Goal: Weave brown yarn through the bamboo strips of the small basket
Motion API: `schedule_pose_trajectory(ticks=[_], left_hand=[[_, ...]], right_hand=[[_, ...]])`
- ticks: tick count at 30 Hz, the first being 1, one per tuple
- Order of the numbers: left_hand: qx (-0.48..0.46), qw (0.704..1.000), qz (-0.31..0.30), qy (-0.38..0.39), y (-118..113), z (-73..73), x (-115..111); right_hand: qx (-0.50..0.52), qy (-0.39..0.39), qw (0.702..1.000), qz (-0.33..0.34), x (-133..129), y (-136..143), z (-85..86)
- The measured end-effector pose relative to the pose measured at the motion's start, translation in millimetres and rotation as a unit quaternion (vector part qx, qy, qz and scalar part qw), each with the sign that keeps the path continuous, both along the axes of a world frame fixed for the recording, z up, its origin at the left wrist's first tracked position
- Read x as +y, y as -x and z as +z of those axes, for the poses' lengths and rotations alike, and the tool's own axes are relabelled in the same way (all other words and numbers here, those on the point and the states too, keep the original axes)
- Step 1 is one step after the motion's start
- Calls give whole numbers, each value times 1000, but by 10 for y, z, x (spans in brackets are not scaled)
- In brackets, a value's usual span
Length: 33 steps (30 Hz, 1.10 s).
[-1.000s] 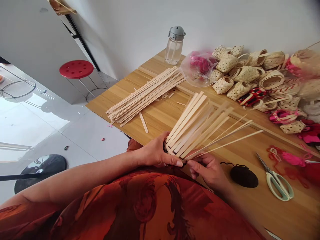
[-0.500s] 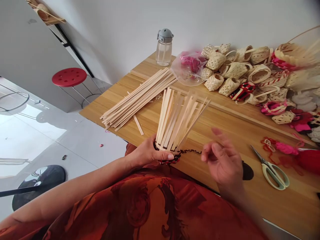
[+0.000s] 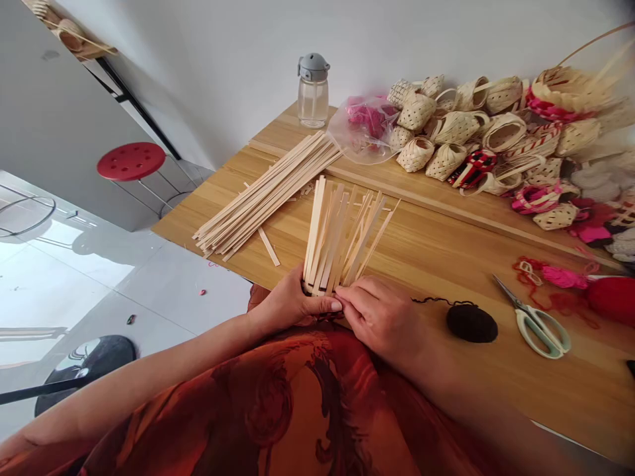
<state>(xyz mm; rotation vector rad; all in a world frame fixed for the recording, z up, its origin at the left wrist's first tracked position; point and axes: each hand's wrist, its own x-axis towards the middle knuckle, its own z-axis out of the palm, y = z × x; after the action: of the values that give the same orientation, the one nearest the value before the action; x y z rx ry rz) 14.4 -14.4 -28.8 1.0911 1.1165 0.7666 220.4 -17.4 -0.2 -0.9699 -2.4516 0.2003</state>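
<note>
My left hand [image 3: 292, 301] is wrapped round the base of a small unfinished basket [image 3: 330, 244], whose pale wooden strips fan upward; its dark and red woven bottom is mostly covered by my fingers. My right hand [image 3: 380, 311] is closed at the basket's right side, its fingertips pressed near my left thumb. What they pinch is too small to make out. From behind the right hand a black yarn strand runs across the table to a ball of black yarn [image 3: 471, 322]. Scissors with pale green handles [image 3: 540, 327] lie right of the ball.
Loose wooden strips [image 3: 268, 195] lie on the wooden table [image 3: 436, 244]. Behind are a bottle [image 3: 313, 92], a plastic bag [image 3: 364, 129] and several small woven baskets [image 3: 456, 127]. Red yarn [image 3: 612, 299] is at the right. A red stool [image 3: 131, 160] stands on the floor at left.
My right hand has moved left to the basket and closed beside my left thumb. The black yarn ball it partly covered now shows fully. The view has shifted slightly.
</note>
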Motion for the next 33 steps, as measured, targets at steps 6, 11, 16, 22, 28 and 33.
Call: schedule_pose_trajectory(ticks=[6, 11, 16, 22, 28, 33], left_hand=[[7, 1000, -3, 3, 18, -16, -12], [-54, 997, -32, 39, 10, -1, -15], [-89, 993, -60, 41, 19, 1, -29], [-97, 992, -75, 39, 25, -20, -37], [-135, 989, -54, 16, 84, 76, -12], [-179, 979, -80, 61, 125, 89, -32]], right_hand=[[-29, -14, 999, -16, -5, 51, 42], [-38, 4, 999, -7, 11, 74, 27], [-48, 10, 999, 18, 27, 78, 25], [-52, 17, 998, 34, 18, 79, 38], [100, 102, 990, -14, -18, -95, 88], [208, 299, 917, -166, -58, -263, -38]])
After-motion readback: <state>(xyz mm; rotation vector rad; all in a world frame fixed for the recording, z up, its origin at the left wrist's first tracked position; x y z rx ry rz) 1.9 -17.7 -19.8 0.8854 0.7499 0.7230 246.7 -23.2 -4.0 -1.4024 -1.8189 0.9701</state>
